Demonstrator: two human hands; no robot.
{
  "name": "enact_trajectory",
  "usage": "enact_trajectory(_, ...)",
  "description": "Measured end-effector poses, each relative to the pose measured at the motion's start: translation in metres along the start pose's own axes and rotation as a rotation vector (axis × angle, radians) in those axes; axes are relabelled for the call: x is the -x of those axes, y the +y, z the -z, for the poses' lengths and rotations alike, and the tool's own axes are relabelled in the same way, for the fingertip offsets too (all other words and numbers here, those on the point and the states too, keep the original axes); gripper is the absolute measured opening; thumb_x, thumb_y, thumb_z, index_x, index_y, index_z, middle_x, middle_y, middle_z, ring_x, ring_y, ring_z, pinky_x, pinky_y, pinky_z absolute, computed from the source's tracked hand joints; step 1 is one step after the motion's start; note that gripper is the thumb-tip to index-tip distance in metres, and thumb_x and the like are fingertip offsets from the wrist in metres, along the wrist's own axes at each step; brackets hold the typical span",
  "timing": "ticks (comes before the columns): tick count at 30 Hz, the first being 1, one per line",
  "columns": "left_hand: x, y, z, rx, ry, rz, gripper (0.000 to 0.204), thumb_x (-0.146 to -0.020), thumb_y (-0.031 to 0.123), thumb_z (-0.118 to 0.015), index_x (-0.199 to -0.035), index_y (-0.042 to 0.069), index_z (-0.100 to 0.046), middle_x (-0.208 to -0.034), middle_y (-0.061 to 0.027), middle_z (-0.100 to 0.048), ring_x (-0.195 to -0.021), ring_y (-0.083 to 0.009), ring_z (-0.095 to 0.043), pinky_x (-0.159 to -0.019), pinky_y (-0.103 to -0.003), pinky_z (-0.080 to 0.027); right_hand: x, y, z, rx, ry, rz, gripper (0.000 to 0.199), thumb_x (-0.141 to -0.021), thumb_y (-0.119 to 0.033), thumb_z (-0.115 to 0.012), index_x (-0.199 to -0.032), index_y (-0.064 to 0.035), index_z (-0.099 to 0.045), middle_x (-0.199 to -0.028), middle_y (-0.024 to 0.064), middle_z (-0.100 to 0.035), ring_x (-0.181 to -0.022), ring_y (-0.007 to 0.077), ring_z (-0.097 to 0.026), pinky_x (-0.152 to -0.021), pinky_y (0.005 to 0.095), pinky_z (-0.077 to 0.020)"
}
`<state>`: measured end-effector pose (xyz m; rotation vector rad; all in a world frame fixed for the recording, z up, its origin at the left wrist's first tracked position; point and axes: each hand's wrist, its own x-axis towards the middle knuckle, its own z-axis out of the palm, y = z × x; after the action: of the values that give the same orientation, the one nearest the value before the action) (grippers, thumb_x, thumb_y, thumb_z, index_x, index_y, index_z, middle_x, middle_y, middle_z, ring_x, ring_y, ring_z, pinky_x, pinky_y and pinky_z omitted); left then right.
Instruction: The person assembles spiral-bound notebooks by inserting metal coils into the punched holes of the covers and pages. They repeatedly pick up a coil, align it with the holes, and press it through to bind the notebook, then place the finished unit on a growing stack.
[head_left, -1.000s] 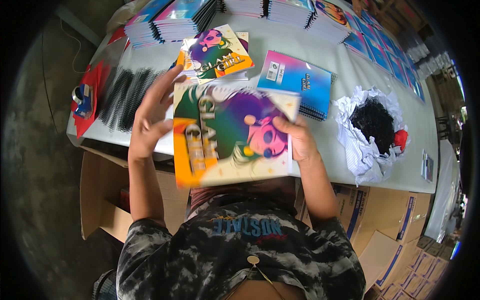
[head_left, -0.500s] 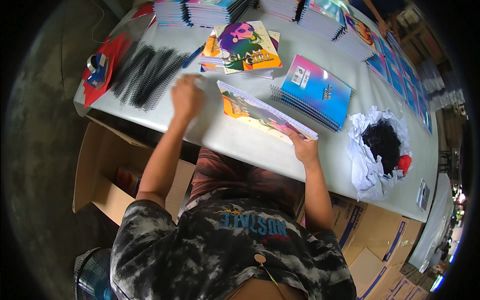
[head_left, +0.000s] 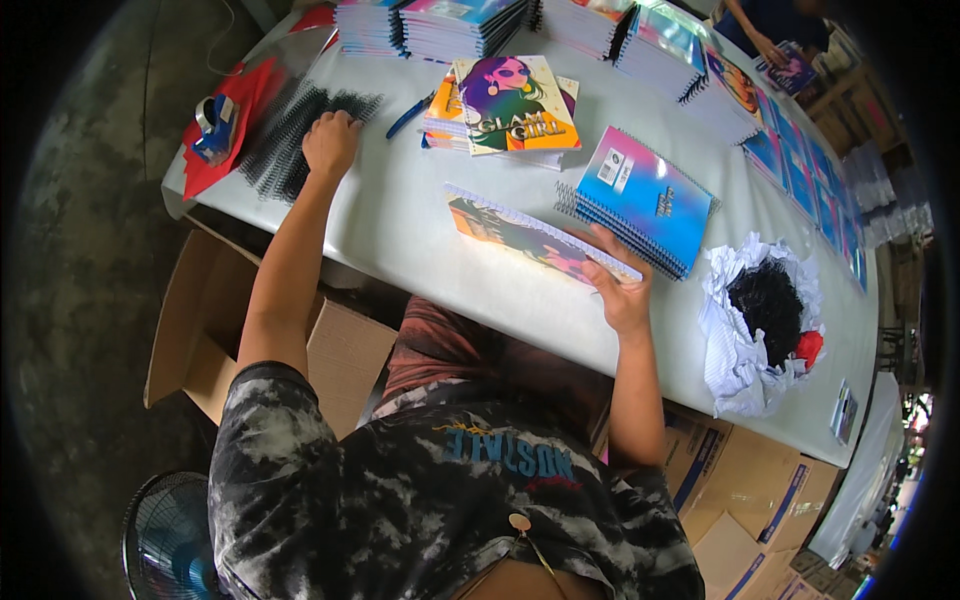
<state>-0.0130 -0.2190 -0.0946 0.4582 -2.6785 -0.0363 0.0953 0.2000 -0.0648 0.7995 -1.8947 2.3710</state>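
My right hand [head_left: 627,288] grips one end of a notebook [head_left: 520,240] with an illustrated cover, tilted on its edge above the table. A row of punched holes runs along its upper edge, and I see no coil in it. Over at the left, my left hand [head_left: 331,145] rests on a heap of black spiral binding coils [head_left: 275,145]. Its fingers are curled down onto the coils; their tips are partly hidden. Beyond the held notebook lies a small stack of similar illustrated notebooks [head_left: 515,110]. Right of it, blue-pink notebooks [head_left: 650,190] with coils are piled up.
A blue tape dispenser [head_left: 213,130] sits on red sheets at the left. A blue-handled tool [head_left: 409,115] lies beside the coils. Crumpled paper [head_left: 730,350] holds a black tangle at right. Tall notebook stacks [head_left: 660,50] line the back; another person's hand [head_left: 770,52] is far right.
My left hand has moved left and away from me, onto the black coils. The right hand still holds the notebook, its fingers now more spread around the end.
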Motion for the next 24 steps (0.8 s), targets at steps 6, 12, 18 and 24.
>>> enact_trajectory(6, -0.006, 0.010, 0.026, 0.852, -0.030, 0.108, 0.028, -0.085, 0.019, -0.052, -0.103, -0.003, -0.052, -0.091, -0.0117, -0.060, -0.077, -0.0178, -0.059, -0.067, -0.030, -0.048, 0.001, -0.002, 0.010, 0.104, -0.002, 0.022, 0.024, -0.081, -0.001, -0.062, -0.104, 0.0018, -0.059, -0.103, 0.0129, -0.063, -0.092, 0.0149, -0.058, -0.083, 0.0260, -0.0458)
enact_trajectory(12, 0.091, 0.092, 0.113, 1.383, -0.926, -0.204, 0.046, -0.090, 0.023, -0.040, -0.131, 0.001, -0.037, -0.064, 0.0047, -0.032, -0.053, -0.0051, -0.030, -0.048, -0.018, -0.026, 0.010, 0.013, 0.010, 0.087, 0.067, -0.060, 0.025, -0.080, -0.002, -0.063, -0.105, 0.0026, -0.060, -0.102, 0.0108, -0.063, -0.089, 0.0116, -0.058, -0.080, 0.0245, -0.0461)
enact_trajectory(18, 0.107, 0.096, 0.110, 1.289, -0.522, -0.205, 0.032, -0.095, 0.030, -0.041, -0.108, 0.001, -0.050, -0.067, 0.0039, -0.034, -0.058, -0.0058, -0.028, -0.054, -0.019, -0.028, 0.008, 0.016, 0.013, 0.202, 0.072, -0.039, 0.026, -0.081, 0.000, -0.062, -0.107, 0.0018, -0.061, -0.099, 0.0080, -0.065, -0.085, 0.0092, -0.058, -0.077, 0.0231, -0.0462)
enact_trajectory(24, 0.107, 0.095, 0.106, 1.187, -0.564, -0.224, 0.031, -0.094, 0.030, -0.045, -0.087, 0.001, -0.053, -0.072, 0.0015, -0.044, -0.060, -0.0050, -0.031, -0.055, -0.019, -0.030, 0.005, 0.015, 0.010, 0.255, 0.086, -0.004, 0.026, -0.081, 0.001, -0.061, -0.107, 0.0012, -0.061, -0.099, 0.0084, -0.065, -0.085, 0.0099, -0.059, -0.077, 0.0231, -0.0467)
